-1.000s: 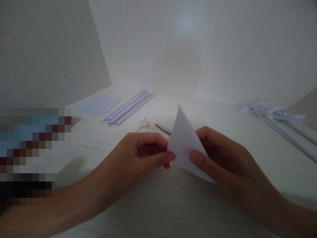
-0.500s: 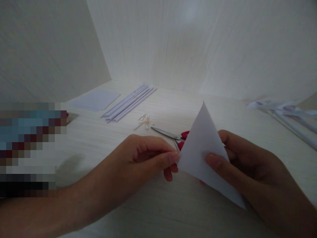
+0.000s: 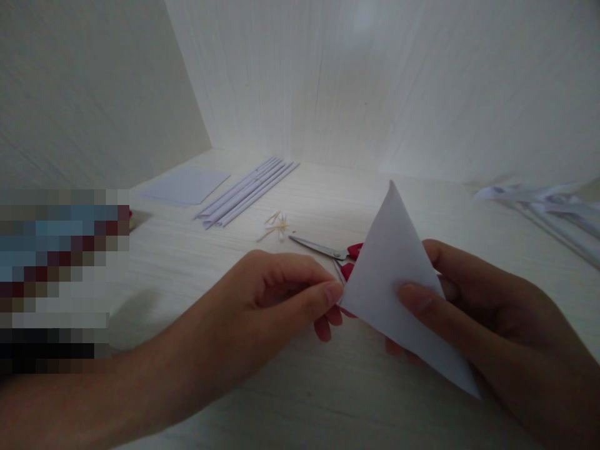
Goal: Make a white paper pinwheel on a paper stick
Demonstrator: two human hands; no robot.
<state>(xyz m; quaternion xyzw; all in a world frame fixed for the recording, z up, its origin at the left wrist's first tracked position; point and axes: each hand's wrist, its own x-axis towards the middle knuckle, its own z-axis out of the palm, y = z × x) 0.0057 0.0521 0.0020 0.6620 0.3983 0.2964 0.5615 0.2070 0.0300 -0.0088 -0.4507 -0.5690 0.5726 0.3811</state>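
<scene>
A white sheet of paper (image 3: 389, 269), folded to a triangle with one corner pointing up, is held between my two hands. My left hand (image 3: 281, 300) pinches its left corner between thumb and forefinger. Across the paper's front lies the thumb of my right hand (image 3: 478, 319), with the fingers behind it, gripping the right side. Behind the paper, scissors (image 3: 323, 247) with red handles rest on the table, blades pointing left; the paper partly hides the handles.
Cotton swabs (image 3: 280, 224) lie beyond the scissors. Farther back are several rolled paper tubes (image 3: 248, 192) and flat paper sheets (image 3: 187, 185). More paper tubes and strips (image 3: 539, 197) lie at the right. A pixelated object (image 3: 56, 269) stands at the left edge. Pale walls (image 3: 300, 81) enclose the back.
The paper and both hands have shifted slightly to the right in view, the paper's tip a little higher. Both hands keep their grip.
</scene>
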